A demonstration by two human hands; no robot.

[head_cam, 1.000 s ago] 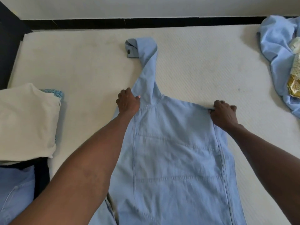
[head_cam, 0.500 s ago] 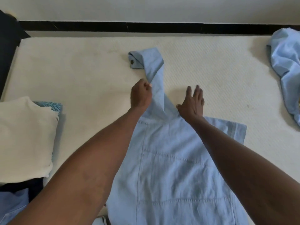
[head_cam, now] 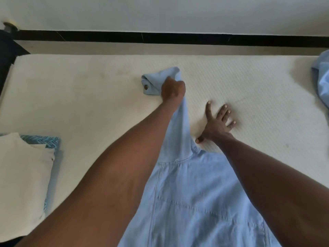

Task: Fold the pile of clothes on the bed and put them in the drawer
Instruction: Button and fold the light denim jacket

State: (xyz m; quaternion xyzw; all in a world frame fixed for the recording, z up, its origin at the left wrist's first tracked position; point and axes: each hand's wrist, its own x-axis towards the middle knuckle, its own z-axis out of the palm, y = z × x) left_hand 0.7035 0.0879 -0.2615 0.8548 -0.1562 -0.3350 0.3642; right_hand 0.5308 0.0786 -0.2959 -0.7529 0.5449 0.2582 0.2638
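Observation:
A light blue denim shirt (head_cam: 195, 202) lies spread on the white mattress (head_cam: 80, 104), its one sleeve (head_cam: 179, 125) stretched away from me. My left hand (head_cam: 172, 90) grips the far end of that sleeve, next to the cuff (head_cam: 150, 83) with a dark button. My right hand (head_cam: 218, 124) lies flat with fingers spread on the mattress just right of the sleeve, close to the shoulder seam. My forearms cover parts of the shirt body.
A folded cream garment (head_cam: 21, 184) lies at the left on a blue zigzag-patterned cloth (head_cam: 42, 140). More light blue clothing (head_cam: 322, 82) shows at the right edge. A dark bed frame (head_cam: 160, 38) runs along the far side.
My left hand slid up the sleeve from the shoulder to near the cuff. My right hand left the shirt's right shoulder and now rests flat beside the sleeve.

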